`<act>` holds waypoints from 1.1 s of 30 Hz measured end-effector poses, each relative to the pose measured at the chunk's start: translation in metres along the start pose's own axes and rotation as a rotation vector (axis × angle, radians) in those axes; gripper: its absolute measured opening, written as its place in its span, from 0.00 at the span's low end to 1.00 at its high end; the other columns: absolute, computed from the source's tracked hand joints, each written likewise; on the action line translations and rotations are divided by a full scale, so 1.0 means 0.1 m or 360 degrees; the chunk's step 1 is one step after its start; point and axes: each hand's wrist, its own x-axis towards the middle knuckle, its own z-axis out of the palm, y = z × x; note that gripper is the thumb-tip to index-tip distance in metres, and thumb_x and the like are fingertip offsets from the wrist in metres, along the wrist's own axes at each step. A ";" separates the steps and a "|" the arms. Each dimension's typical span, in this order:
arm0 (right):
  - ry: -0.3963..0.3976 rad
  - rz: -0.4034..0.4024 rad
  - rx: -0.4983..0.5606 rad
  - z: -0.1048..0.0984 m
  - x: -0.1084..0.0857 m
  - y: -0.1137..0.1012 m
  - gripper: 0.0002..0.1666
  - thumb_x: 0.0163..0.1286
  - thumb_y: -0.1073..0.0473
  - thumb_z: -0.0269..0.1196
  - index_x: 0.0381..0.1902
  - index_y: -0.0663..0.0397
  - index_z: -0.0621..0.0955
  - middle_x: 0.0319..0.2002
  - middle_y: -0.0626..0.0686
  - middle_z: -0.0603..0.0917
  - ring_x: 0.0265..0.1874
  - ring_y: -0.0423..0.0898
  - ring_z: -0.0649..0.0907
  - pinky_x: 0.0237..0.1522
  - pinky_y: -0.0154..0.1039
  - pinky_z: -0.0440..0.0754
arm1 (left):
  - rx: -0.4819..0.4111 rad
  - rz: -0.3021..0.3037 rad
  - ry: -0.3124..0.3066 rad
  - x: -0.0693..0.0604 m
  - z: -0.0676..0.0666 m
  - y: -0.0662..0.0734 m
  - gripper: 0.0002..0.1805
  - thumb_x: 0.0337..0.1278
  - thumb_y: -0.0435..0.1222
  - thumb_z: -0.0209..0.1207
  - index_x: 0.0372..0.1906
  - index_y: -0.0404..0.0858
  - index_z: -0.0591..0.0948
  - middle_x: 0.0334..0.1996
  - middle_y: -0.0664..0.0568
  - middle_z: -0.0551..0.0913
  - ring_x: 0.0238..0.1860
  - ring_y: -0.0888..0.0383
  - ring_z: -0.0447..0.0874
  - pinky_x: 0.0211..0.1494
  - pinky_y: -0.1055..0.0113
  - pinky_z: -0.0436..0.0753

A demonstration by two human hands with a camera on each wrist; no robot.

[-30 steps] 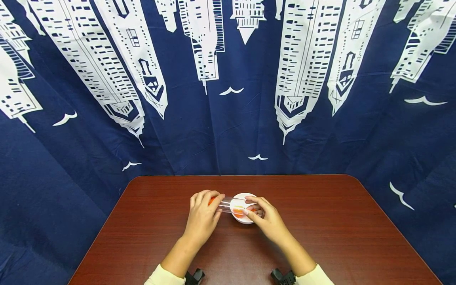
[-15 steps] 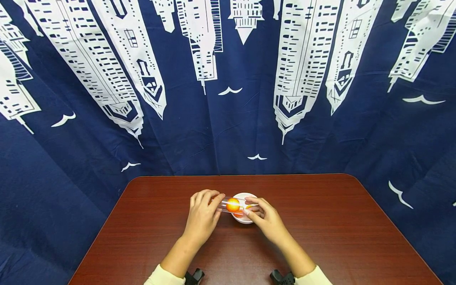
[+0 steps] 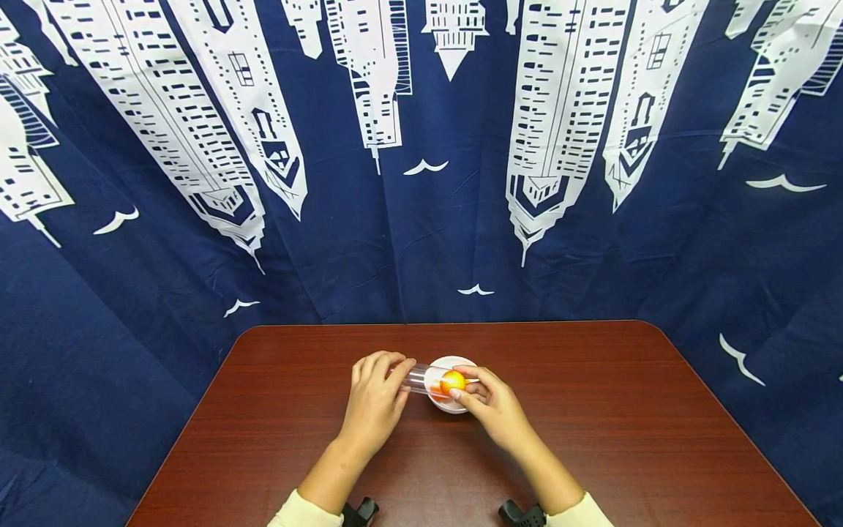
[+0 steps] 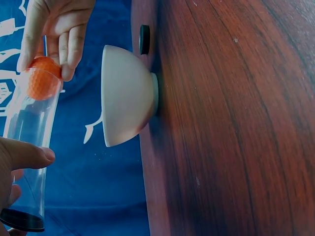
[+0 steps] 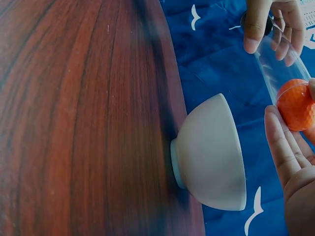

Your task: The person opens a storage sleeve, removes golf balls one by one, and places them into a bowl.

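Note:
A clear tube [image 4: 27, 123] with a black cap on its far left end lies sideways above a white bowl [image 3: 435, 366]. My left hand [image 3: 373, 399] grips the tube near the capped end, thumb on its wall. At the tube's other end is an orange dimpled golf ball [image 4: 44, 78], partly inside the mouth. The fingers and thumb of my right hand [image 3: 497, 410] pinch the ball there. The bowl [image 5: 211, 157] stands upright beneath, apart from the tube. Something orange shows in the bowl through the tube in the head view, its shape unclear.
A round black disc [image 4: 144, 39] rests on the brown wooden table [image 3: 593, 410] near the bowl. Behind the table's back edge hangs a dark blue cloth [image 3: 448, 249] printed with white buildings and birds.
The golf ball has moved rightward along the tube, from near my left hand through the middle to my right fingers, which now hold it. Both hands have stayed almost still.

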 end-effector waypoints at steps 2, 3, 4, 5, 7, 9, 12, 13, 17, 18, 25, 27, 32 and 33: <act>0.0002 -0.0008 0.0000 0.00 0.00 0.00 0.23 0.67 0.63 0.69 0.59 0.59 0.80 0.51 0.62 0.80 0.42 0.37 0.84 0.44 0.26 0.84 | 0.0002 -0.0020 -0.0009 0.00 0.00 0.00 0.29 0.38 0.30 0.78 0.53 0.46 0.84 0.51 0.52 0.82 0.56 0.49 0.77 0.61 0.49 0.72; 0.0001 -0.0013 0.0002 0.00 0.00 0.00 0.23 0.67 0.63 0.69 0.59 0.60 0.80 0.51 0.62 0.80 0.42 0.38 0.85 0.44 0.26 0.84 | 0.0002 -0.0030 -0.0011 -0.01 0.00 0.01 0.29 0.38 0.30 0.78 0.52 0.46 0.84 0.51 0.52 0.82 0.56 0.49 0.77 0.61 0.49 0.72; 0.0000 -0.0022 0.0007 -0.01 0.01 0.00 0.24 0.67 0.63 0.69 0.60 0.60 0.79 0.51 0.62 0.80 0.42 0.39 0.85 0.44 0.26 0.84 | 0.0002 -0.0044 -0.0019 -0.01 0.00 0.01 0.29 0.39 0.30 0.78 0.53 0.46 0.84 0.51 0.53 0.82 0.56 0.49 0.77 0.62 0.49 0.71; -0.0001 -0.0033 0.0013 -0.01 0.01 -0.01 0.24 0.67 0.64 0.69 0.60 0.62 0.79 0.51 0.63 0.80 0.43 0.40 0.85 0.44 0.27 0.84 | 0.0000 -0.0061 -0.0026 -0.02 0.00 0.01 0.29 0.39 0.31 0.78 0.53 0.46 0.84 0.51 0.53 0.82 0.57 0.50 0.77 0.62 0.49 0.71; -0.0005 -0.0058 0.0026 -0.01 0.02 -0.02 0.24 0.67 0.65 0.68 0.60 0.64 0.79 0.52 0.64 0.80 0.44 0.40 0.86 0.44 0.27 0.85 | -0.0004 -0.0093 -0.0030 -0.02 0.01 0.01 0.29 0.39 0.31 0.79 0.53 0.46 0.84 0.51 0.53 0.81 0.56 0.50 0.77 0.63 0.49 0.71; -0.0002 -0.0074 0.0040 -0.02 0.04 -0.03 0.24 0.67 0.67 0.67 0.60 0.66 0.78 0.52 0.64 0.80 0.44 0.39 0.86 0.44 0.27 0.85 | -0.0004 -0.0131 -0.0020 -0.04 0.02 0.01 0.30 0.38 0.32 0.79 0.53 0.46 0.84 0.51 0.54 0.81 0.56 0.50 0.76 0.63 0.49 0.71; 0.0011 -0.0093 0.0042 -0.05 0.06 -0.04 0.24 0.67 0.69 0.66 0.60 0.68 0.77 0.51 0.65 0.80 0.43 0.36 0.86 0.44 0.26 0.84 | -0.0012 -0.0206 -0.0008 -0.05 0.04 -0.01 0.32 0.36 0.33 0.81 0.54 0.46 0.83 0.50 0.54 0.81 0.56 0.50 0.76 0.63 0.50 0.71; 0.0020 -0.0098 0.0037 -0.06 0.06 -0.05 0.24 0.67 0.70 0.66 0.60 0.68 0.78 0.51 0.64 0.80 0.43 0.36 0.86 0.44 0.26 0.84 | -0.0022 -0.0238 -0.0004 -0.06 0.04 -0.01 0.32 0.36 0.33 0.81 0.54 0.46 0.83 0.50 0.54 0.82 0.56 0.51 0.76 0.64 0.50 0.70; 0.0043 -0.0119 -0.0047 -0.11 0.09 -0.06 0.23 0.65 0.70 0.67 0.59 0.66 0.79 0.49 0.62 0.81 0.43 0.40 0.86 0.46 0.29 0.85 | -0.0091 -0.0365 0.0003 -0.08 0.06 -0.02 0.33 0.36 0.34 0.81 0.54 0.45 0.82 0.50 0.53 0.82 0.55 0.50 0.77 0.63 0.48 0.71; 0.0045 -0.0128 -0.0090 -0.12 0.10 -0.06 0.23 0.65 0.70 0.68 0.58 0.64 0.80 0.49 0.61 0.81 0.43 0.42 0.86 0.46 0.30 0.86 | -0.0112 -0.0401 0.0003 -0.08 0.06 -0.02 0.33 0.36 0.34 0.81 0.54 0.44 0.82 0.50 0.52 0.82 0.54 0.50 0.78 0.62 0.48 0.72; -0.0023 -0.0151 -0.0440 -0.17 0.15 -0.09 0.25 0.61 0.64 0.73 0.57 0.52 0.82 0.48 0.52 0.84 0.42 0.50 0.86 0.44 0.39 0.88 | -0.0348 -0.0697 -0.0048 -0.13 0.09 -0.04 0.31 0.38 0.35 0.80 0.53 0.43 0.82 0.48 0.51 0.84 0.49 0.50 0.82 0.54 0.51 0.76; -0.0062 -0.0174 -0.0530 -0.17 0.16 -0.09 0.25 0.61 0.63 0.74 0.56 0.53 0.83 0.47 0.51 0.84 0.41 0.48 0.87 0.44 0.42 0.88 | -0.0430 -0.0768 -0.0069 -0.15 0.10 -0.05 0.29 0.39 0.35 0.80 0.52 0.42 0.81 0.47 0.51 0.84 0.48 0.50 0.84 0.53 0.51 0.79; -0.0151 -0.0229 -0.0777 -0.16 0.20 -0.06 0.23 0.60 0.62 0.75 0.54 0.56 0.84 0.43 0.46 0.85 0.39 0.46 0.85 0.44 0.44 0.86 | -0.0604 -0.0933 -0.0133 -0.20 0.14 -0.08 0.27 0.43 0.35 0.78 0.51 0.41 0.80 0.47 0.51 0.84 0.48 0.51 0.86 0.53 0.52 0.83; -0.0163 -0.0233 -0.0825 -0.15 0.20 -0.06 0.23 0.59 0.62 0.75 0.53 0.56 0.84 0.42 0.46 0.84 0.39 0.45 0.84 0.44 0.43 0.86 | -0.0634 -0.0963 -0.0147 -0.21 0.15 -0.09 0.27 0.44 0.35 0.78 0.52 0.41 0.80 0.47 0.50 0.84 0.48 0.51 0.86 0.54 0.52 0.83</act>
